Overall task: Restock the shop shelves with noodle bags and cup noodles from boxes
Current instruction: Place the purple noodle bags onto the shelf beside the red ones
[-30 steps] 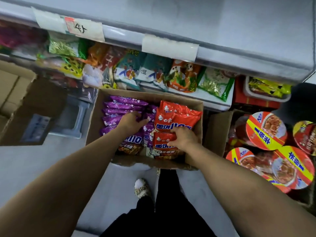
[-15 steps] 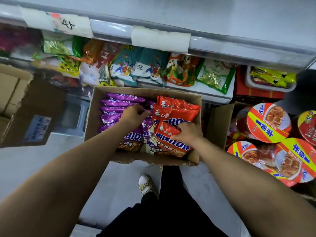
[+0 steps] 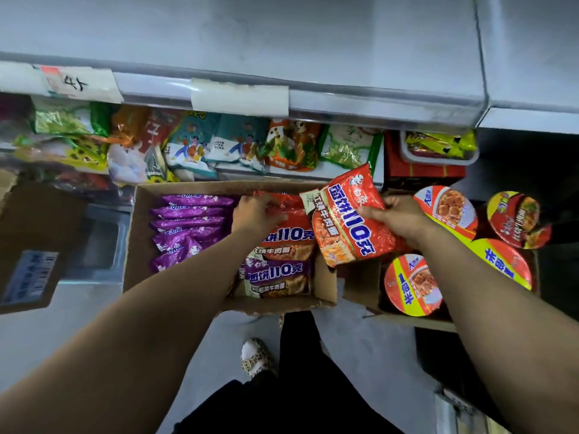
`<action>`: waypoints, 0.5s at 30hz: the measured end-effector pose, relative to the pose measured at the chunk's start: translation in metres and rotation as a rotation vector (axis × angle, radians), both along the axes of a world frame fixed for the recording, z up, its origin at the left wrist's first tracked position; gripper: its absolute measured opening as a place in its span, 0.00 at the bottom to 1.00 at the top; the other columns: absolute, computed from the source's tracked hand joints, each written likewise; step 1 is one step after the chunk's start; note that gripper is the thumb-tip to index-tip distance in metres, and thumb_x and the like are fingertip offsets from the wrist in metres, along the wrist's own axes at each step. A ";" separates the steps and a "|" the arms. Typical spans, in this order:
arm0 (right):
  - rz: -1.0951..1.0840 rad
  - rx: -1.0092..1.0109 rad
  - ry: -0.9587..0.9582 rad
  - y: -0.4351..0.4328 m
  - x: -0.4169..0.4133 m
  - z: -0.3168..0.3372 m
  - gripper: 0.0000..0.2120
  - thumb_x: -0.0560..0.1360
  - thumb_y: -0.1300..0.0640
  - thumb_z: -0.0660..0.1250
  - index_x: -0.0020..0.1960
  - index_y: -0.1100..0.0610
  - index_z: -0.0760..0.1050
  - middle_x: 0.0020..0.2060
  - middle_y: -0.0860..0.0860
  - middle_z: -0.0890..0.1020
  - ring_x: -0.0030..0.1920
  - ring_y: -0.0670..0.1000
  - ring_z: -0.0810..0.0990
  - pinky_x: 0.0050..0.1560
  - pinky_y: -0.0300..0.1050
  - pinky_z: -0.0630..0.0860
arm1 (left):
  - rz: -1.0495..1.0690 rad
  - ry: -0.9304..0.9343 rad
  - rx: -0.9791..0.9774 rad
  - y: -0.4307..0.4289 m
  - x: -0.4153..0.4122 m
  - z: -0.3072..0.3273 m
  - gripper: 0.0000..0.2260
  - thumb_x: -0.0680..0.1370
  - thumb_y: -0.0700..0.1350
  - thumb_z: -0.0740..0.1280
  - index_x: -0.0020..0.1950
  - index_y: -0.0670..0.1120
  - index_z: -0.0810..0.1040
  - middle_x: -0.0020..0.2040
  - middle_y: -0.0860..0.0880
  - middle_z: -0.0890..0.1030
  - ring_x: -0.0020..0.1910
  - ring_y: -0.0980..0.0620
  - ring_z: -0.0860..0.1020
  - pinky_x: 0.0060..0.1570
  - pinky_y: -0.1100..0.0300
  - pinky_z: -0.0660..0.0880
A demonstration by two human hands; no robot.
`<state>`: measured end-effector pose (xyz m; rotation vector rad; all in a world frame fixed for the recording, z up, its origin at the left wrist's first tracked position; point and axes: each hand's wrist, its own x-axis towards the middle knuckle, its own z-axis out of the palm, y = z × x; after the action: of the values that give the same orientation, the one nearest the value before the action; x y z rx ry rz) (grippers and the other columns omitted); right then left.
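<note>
**Status:** restocking in progress, at an early stage by the look of it.

**Right hand** [image 3: 398,217]: fingers and thumb pinch the right edge of one red noodle bag [image 3: 347,220]. The bag is raised clear of the noodle box [image 3: 138,233]. It is tilted, above the box's right wall and just near of the snack bags [image 3: 291,142] on the lower shelf.

**Left hand** [image 3: 253,214]: inside the noodle box, laid on the red bags in the box [image 3: 291,242], fingers curled over the top one. Whether it grips that bag or only steadies the pile cannot be told.

**Stock left to move:**
- purple noodle bags [image 3: 191,223], standing in a row in the left half of the box, plus one lying flat at the near wall
- the red bags in the right half
- cup noodles [image 3: 412,285] in the cup box [image 3: 360,286], just beside the noodle box on the right, with several lids showing

**Destination:** the upper shelf [image 3: 282,42] at the far side shows a bare surface, with paper labels [image 3: 239,97] on its front edge. No noodle bag or cup is seen on it.

**Judgement:** one bag is out of the box and not yet placed. Nearly all the stock is left to shelve.
</note>
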<state>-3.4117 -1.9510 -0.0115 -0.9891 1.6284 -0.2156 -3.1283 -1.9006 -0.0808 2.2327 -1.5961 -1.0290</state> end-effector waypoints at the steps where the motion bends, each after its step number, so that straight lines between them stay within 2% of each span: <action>1: -0.024 0.010 -0.006 0.002 -0.005 -0.002 0.13 0.70 0.52 0.79 0.49 0.54 0.80 0.44 0.54 0.87 0.39 0.52 0.87 0.37 0.45 0.82 | -0.035 -0.058 0.028 -0.001 -0.006 -0.005 0.20 0.70 0.59 0.75 0.61 0.57 0.79 0.59 0.47 0.80 0.61 0.45 0.74 0.62 0.50 0.72; 4: -0.093 0.033 -0.018 0.006 -0.013 -0.006 0.15 0.69 0.52 0.79 0.51 0.55 0.79 0.45 0.54 0.87 0.40 0.53 0.87 0.39 0.46 0.83 | -0.111 -0.168 0.100 -0.002 -0.020 -0.016 0.30 0.70 0.59 0.76 0.69 0.56 0.73 0.67 0.48 0.75 0.69 0.43 0.67 0.71 0.47 0.62; 7: -0.120 0.041 -0.022 0.008 -0.016 -0.010 0.14 0.69 0.51 0.79 0.50 0.54 0.79 0.45 0.54 0.87 0.42 0.54 0.87 0.42 0.48 0.83 | -0.108 -0.232 0.161 0.000 -0.025 -0.028 0.35 0.69 0.57 0.77 0.73 0.54 0.67 0.71 0.47 0.71 0.73 0.42 0.63 0.76 0.45 0.54; 12: -0.145 0.050 -0.019 0.007 -0.018 -0.003 0.16 0.68 0.51 0.80 0.51 0.55 0.79 0.43 0.52 0.87 0.40 0.53 0.87 0.40 0.47 0.83 | -0.072 -0.239 0.214 0.017 -0.021 -0.038 0.21 0.71 0.57 0.75 0.62 0.58 0.77 0.64 0.48 0.76 0.67 0.43 0.69 0.68 0.47 0.66; 15: -0.142 0.039 -0.015 0.008 -0.016 0.004 0.18 0.68 0.51 0.80 0.53 0.56 0.79 0.43 0.52 0.87 0.39 0.52 0.87 0.37 0.46 0.83 | 0.023 -0.106 0.288 0.027 -0.008 -0.037 0.20 0.69 0.56 0.77 0.60 0.56 0.79 0.61 0.46 0.78 0.62 0.44 0.74 0.60 0.48 0.75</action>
<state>-3.4279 -1.9426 -0.0072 -0.8411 1.6841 -0.2857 -3.1368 -1.8735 -0.1174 2.5238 -1.5433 -1.2222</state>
